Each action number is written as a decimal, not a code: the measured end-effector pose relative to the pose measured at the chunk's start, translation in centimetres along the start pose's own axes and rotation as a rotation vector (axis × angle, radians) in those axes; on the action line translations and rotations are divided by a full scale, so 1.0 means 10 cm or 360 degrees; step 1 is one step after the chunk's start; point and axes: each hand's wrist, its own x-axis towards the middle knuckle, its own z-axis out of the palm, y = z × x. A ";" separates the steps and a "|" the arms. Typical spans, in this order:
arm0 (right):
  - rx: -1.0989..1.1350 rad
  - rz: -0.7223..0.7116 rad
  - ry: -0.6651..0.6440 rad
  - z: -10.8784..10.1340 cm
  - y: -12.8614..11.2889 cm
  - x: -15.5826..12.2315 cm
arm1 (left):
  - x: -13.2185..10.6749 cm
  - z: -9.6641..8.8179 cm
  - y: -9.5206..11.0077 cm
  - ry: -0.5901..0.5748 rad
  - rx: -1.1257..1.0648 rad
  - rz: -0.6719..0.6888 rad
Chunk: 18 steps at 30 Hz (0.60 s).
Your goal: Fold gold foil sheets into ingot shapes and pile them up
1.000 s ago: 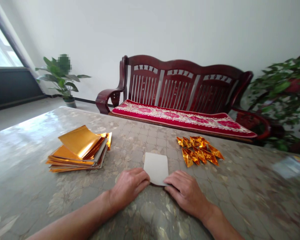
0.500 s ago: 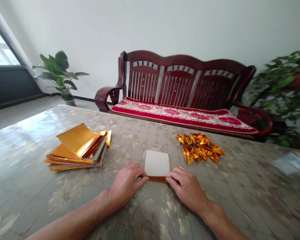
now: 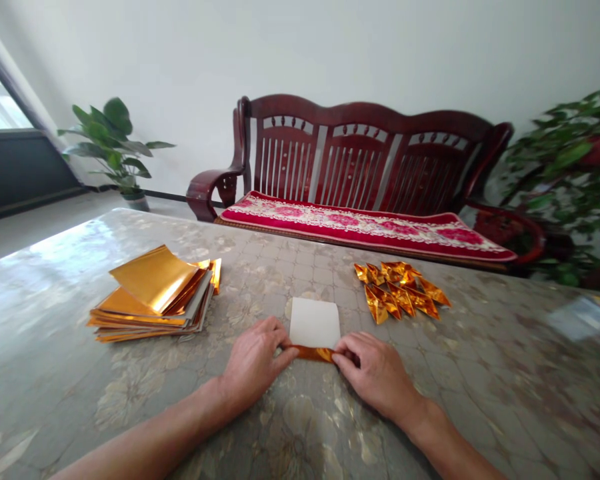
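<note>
A sheet of paper (image 3: 315, 322), white side up, lies on the table (image 3: 430, 400) in front of me. Its near edge is rolled over into a narrow gold strip (image 3: 314, 353). My left hand (image 3: 254, 363) pinches the left end of that strip, and my right hand (image 3: 375, 375) pinches the right end. Both hands rest on the table with fingers closed on the fold.
A stack of gold foil sheets (image 3: 155, 297) sits to the left. Several folded gold pieces (image 3: 400, 293) lie in a heap to the right. Behind the table stand a dark wooden bench with a red cushion (image 3: 360, 223), a potted plant (image 3: 110, 143) and leafy greenery (image 3: 575, 173).
The near edge of the flat white sheet has been folded up and over, exposing a gold strip that has grown thicker. Both hands moved slightly forward with the fold.
</note>
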 end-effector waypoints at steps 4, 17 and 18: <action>-0.0061 -0.0006 -0.0038 0.00 0.00 0.01 | 0.00 0.01 -0.01 0.0002 0.0006 0.0009; -0.0112 -0.0055 -0.0046 -0.01 -0.01 0.01 | 0.05 0.00 -0.05 -0.0086 0.0022 0.0075; -0.0108 -0.0052 -0.0050 -0.01 -0.01 0.01 | 0.06 -0.01 -0.04 -0.0108 0.0036 0.0076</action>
